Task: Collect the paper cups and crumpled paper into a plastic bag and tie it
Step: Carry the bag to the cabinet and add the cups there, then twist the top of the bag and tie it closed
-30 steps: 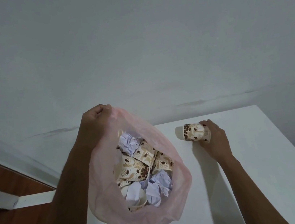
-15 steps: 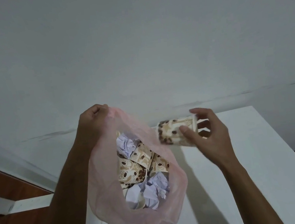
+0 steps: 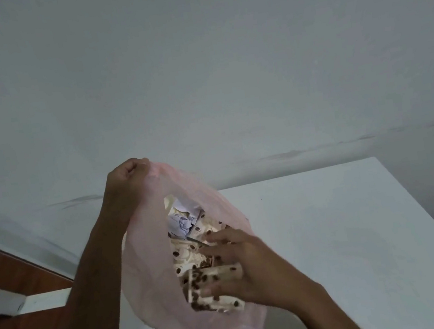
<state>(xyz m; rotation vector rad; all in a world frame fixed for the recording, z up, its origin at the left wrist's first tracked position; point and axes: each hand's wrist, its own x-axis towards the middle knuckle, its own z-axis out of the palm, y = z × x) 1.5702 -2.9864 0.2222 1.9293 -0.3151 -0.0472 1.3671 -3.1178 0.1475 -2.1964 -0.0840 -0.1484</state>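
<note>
- Head view: left hand (image 3: 128,176) clenches the far rim of the pink bag (image 3: 147,271), holding it up at the table's (image 3: 345,230) left edge.
- Right hand (image 3: 252,268) grasps a cup (image 3: 213,287) on its side inside the bag's mouth.
- Cups and crumpled paper (image 3: 179,221) fill the bag.

bag mouth (image 3: 187,196) crowded, table (image 3: 358,228) right open

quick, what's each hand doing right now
Left hand: closed, gripping the rim of the pink plastic bag.
Right hand: closed round a paper cup at the bag's mouth.
</note>
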